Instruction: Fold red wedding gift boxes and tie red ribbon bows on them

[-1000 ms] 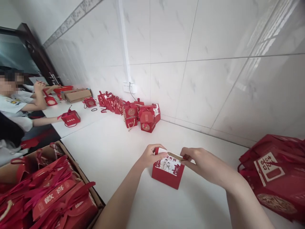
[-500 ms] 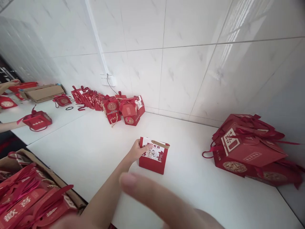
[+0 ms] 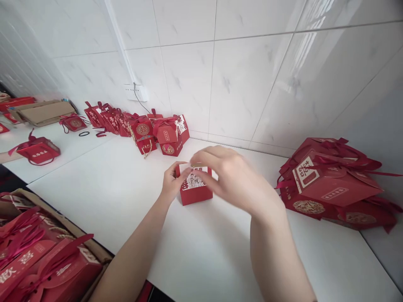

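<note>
A small red box with a white illustrated panel stands on the white table, in the middle of the view. My left hand grips its left side, thumb on the front and fingers behind. My right hand reaches over from the right, its thumb and fingers curved together at the box's top edge. Whatever lies between those right fingertips is too small and blurred to make out.
Red gift boxes are stacked at the right, and more boxes line the wall. A carton of red boxes sits at the lower left. Farther left are another red box by a person's arm and a flattened cardboard box.
My right hand has come from the near foreground to the top of the box. The box and my left hand stand slightly farther left and higher in view, and the tan strip on top no longer shows.
</note>
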Available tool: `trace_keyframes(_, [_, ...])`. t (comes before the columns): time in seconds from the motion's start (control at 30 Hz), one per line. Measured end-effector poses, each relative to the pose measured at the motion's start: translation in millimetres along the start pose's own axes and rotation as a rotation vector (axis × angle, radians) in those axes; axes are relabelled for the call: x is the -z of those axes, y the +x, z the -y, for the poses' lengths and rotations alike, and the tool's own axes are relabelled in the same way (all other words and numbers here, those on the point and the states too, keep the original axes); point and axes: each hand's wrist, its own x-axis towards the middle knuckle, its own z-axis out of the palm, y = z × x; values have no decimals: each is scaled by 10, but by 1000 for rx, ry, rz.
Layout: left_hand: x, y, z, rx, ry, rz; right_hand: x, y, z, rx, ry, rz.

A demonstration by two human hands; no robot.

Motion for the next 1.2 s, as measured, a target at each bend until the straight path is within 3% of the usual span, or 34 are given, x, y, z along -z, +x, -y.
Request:
trace_keyframes(0.1, [43, 68, 107, -190, -186, 114, -176, 40, -352, -190, -29, 163])
trace_keyframes(0.23, [46, 83, 194, -223, -237, 159, -300, 83, -531, -261, 51, 242])
trace_keyframes(0.43, [-1, 36, 170, -220, -272, 170, -344, 99, -449, -182, 100, 235])
trace_keyframes(0.7, [-43, 25, 189, -142, -365, 216, -339, 81, -477, -206, 157, 247])
trace_keyframes(0.93, [-121, 101, 376, -251, -236, 153, -471, 139, -346, -75, 246, 173])
trace_keyframes(1.2, [-228, 219, 560, -249, -120, 153, -686, 197, -341, -166, 145, 235])
